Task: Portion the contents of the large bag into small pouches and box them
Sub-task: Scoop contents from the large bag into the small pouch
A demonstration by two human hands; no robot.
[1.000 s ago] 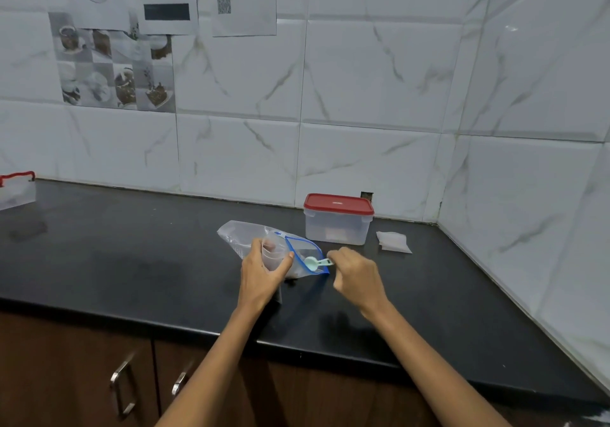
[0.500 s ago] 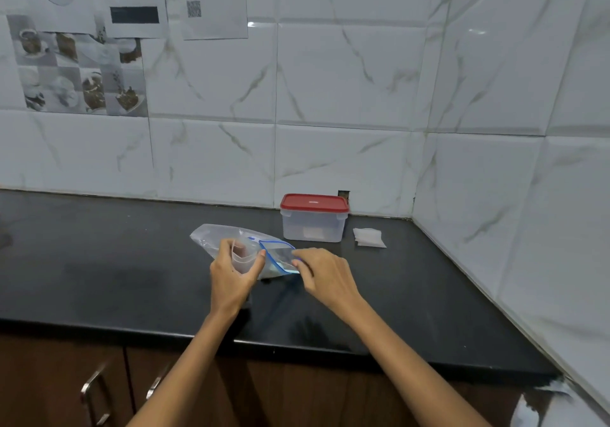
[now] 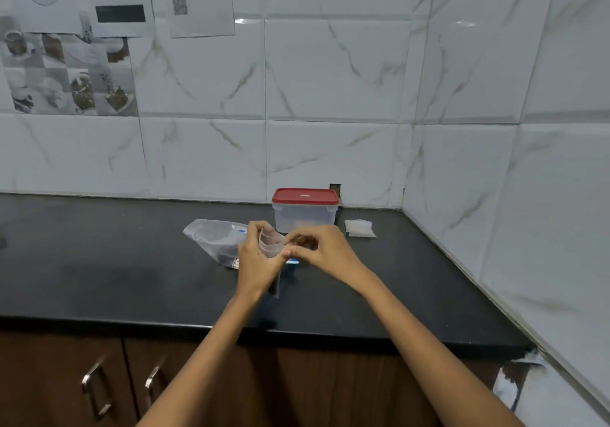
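Black counter (image 3: 132,261), right hand (image 3: 325,250) now joins left hand (image 3: 255,258) on small pouch (image 3: 271,245)

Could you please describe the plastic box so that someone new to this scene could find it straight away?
Look along the black countertop to where it meets the tiled wall, near the right corner. The box stands there, just behind the hands. Unlike the limp clear bag beside it, it is rigid, translucent and has a red lid.

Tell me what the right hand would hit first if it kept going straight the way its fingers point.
The right hand points left, so it would likely meet the small pouch held in the left hand first; its fingertips already seem to touch it, though depth is unclear.
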